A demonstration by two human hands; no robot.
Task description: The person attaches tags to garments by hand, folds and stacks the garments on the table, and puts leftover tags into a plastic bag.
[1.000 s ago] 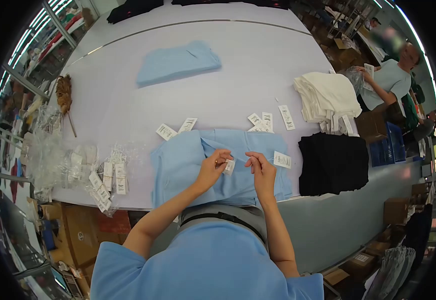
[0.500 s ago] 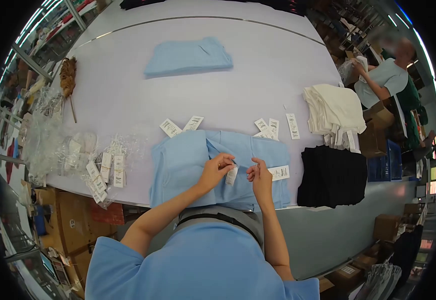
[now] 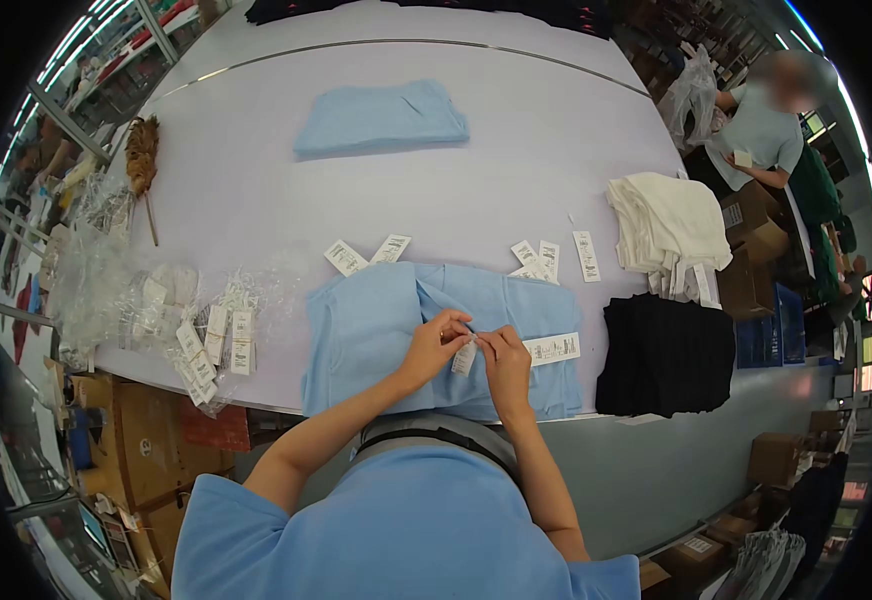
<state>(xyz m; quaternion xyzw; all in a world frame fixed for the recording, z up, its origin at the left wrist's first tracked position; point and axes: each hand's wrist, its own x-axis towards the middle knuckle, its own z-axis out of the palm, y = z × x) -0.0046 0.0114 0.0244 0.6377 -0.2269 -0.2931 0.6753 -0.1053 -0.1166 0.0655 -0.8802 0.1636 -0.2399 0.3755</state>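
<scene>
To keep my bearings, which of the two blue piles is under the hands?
The near pile, at the table's front edge: the left hand and right hand are over it. The far pile lies beyond, apart from both hands.

Your light-blue folded cloth garment (image 3: 361,325): matt, soft-looking, lightly creased.
Your small white rectangular paper tag (image 3: 464,359): smooth-looking, too small for you to judge its gloss.
Your pale lilac-white flat worktop (image 3: 386,200): smooth, hard-looking, mostly matt.
Thin grey metal strip (image 3: 386,41): smooth, shiny.
Clear crumpled plastic bags (image 3: 96,290) on your left: thin, wrinkled, glossy.
Brown fluffy duster (image 3: 141,152) on your left: rough, feathery-looking, dull.
Cream-white folded cloth stack (image 3: 661,215) on your right: matt, soft-looking.
Black folded cloth stack (image 3: 666,355) on your right: matt, rumpled.
</scene>
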